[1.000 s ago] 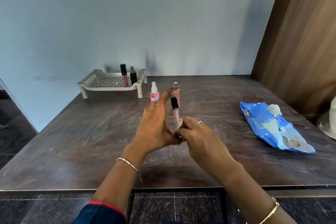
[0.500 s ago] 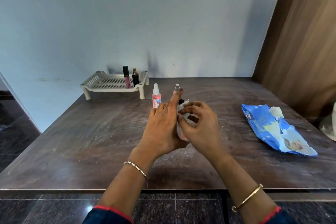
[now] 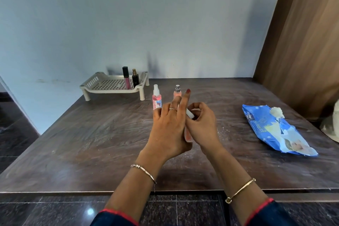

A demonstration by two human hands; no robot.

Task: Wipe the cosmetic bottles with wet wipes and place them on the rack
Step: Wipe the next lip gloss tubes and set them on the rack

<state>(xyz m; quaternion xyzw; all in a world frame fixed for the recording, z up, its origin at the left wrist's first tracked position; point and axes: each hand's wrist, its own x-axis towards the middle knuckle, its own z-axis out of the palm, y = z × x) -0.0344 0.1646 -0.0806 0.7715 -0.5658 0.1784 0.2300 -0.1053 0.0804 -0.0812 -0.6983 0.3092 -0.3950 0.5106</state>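
My left hand [image 3: 169, 132] holds a slim pink lip gloss tube [image 3: 187, 136] upright over the middle of the table, mostly hidden behind the fingers. My right hand [image 3: 201, 124] presses a white wet wipe [image 3: 190, 115] around the tube's upper part. Behind the hands stand a pink spray bottle [image 3: 157, 98] and a peach bottle [image 3: 177, 93] with a silver top. The cream perforated rack [image 3: 110, 86] sits at the back left and carries a pink gloss tube [image 3: 126, 78] and a small black bottle [image 3: 135, 78].
A blue wet wipes pack [image 3: 275, 130] lies on the right side of the dark table [image 3: 91, 143], a wipe poking out of its top. A wooden panel [image 3: 302, 42] rises at the right. The table's front edge is close to me.
My right hand has slid with the wipe from the bottom of the tube up to its top, covering the black cap. My left hand keeps holding the tube.
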